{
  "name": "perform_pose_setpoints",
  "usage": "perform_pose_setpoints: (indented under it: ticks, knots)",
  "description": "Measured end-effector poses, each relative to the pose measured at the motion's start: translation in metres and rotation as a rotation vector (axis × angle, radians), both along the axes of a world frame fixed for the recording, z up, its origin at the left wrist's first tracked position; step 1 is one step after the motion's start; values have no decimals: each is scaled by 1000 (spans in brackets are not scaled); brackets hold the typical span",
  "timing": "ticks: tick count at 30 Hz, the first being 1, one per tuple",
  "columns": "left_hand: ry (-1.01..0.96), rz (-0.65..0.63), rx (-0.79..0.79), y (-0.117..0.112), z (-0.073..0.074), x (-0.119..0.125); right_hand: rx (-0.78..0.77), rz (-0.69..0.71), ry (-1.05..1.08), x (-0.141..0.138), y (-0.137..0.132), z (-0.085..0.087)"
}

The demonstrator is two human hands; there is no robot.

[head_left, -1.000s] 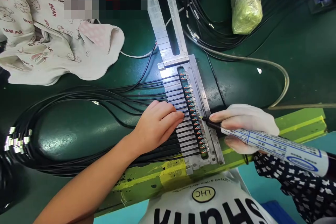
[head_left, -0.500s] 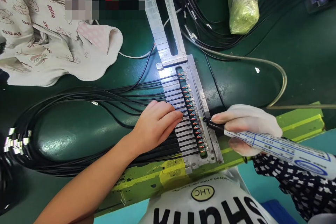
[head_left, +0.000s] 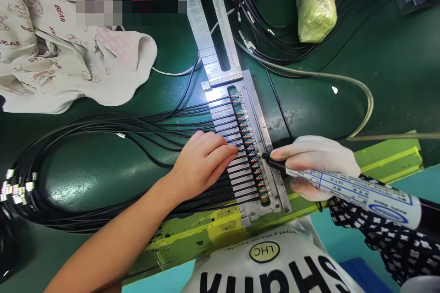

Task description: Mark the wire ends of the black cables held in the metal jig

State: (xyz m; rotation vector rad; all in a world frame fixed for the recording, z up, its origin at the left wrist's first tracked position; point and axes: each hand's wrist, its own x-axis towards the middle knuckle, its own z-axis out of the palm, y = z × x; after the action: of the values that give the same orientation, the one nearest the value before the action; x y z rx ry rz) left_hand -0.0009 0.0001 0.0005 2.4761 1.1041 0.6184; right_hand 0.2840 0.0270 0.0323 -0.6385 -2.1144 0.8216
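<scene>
Head view: green bench (head_left: 405, 100), black cables (head_left: 24, 165) laid onto metal jig (head_left: 256, 105), labelled pen (head_left: 350, 192) clamped in gloved right hand (head_left: 319, 155) with tip (head_left: 265, 157) ahead of grip, bare left hand (head_left: 202, 162) over cables, can't tell if pinching one, small connectors (head_left: 255, 159) between tip and left hand.

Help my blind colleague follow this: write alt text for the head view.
A white-gloved right hand holds a marker, tip close to a row of connectors on a metal jig; the bare left hand lies over black cables running to them. Cloth lies at upper left.
</scene>
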Motion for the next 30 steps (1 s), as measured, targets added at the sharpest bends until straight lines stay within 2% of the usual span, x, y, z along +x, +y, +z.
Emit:
perform_pose_setpoints:
  ticks: [30]
  knots:
    - [9,5,2,0,-1,0,-43,18,37,1,-2,2]
